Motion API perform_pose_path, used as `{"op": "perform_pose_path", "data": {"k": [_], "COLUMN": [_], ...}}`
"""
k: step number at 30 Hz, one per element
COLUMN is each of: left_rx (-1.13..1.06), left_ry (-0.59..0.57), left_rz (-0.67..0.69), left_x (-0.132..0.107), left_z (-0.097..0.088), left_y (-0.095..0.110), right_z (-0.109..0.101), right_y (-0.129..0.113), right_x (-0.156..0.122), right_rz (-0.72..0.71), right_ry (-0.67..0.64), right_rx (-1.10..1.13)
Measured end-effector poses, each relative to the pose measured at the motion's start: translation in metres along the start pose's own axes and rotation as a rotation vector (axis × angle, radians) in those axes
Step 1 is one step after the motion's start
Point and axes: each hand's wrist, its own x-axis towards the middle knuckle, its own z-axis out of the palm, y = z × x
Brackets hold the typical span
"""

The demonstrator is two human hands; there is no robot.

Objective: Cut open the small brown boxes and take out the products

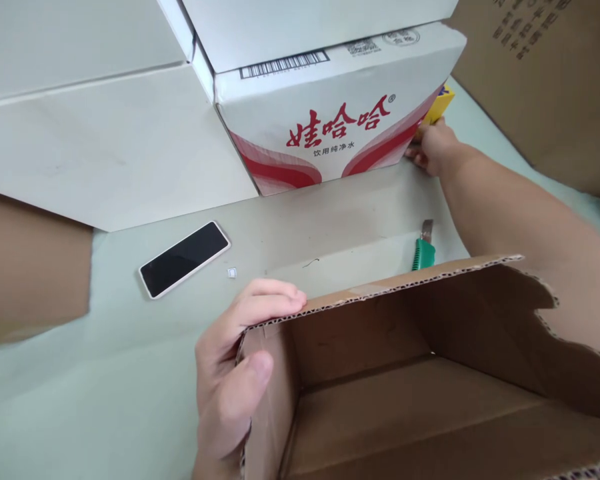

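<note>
My left hand [235,373] grips the corner of an open cardboard box [360,373], thumb over one wall and fingers along the outside of another. The box tilts towards me; its inside is bare brown cardboard with cut, wavy edges. My right arm stretches past the box to the far right. There my right hand [435,147] is closed around a small yellow box with blue marks [439,107], partly hidden behind the fingers and a white carton. A green-handled utility knife [424,248] lies beyond the cardboard rim, its lower end hidden.
A white and red water carton [330,133] stands at the back beside white boxes [105,147]. On the pale green tabletop [105,373] lie a phone [185,260] and a small white scrap [232,273]. Brown cartons [545,87] stand at both sides.
</note>
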Motion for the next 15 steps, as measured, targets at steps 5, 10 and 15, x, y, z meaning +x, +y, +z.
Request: {"op": "perform_pose_path", "data": {"k": [5,10,15], "left_rx": [-0.044,-0.030,-0.094], "left_ry": [-0.011,-0.001,0.078], "left_rz": [0.024,0.045,-0.006], "left_x": [0.002,-0.001,-0.011], "left_z": [0.000,-0.001,-0.002], "left_y": [-0.004,-0.007,-0.001], "right_z": [-0.002,-0.020,-0.067], "right_y": [-0.010,-0.016,-0.019], "right_x": [-0.022,-0.077,-0.213], "right_rz": [0.070,0.034,-0.076], "right_ry": [-0.047,-0.011,-0.406], "right_rx": [0.034,0.068,0.071]}}
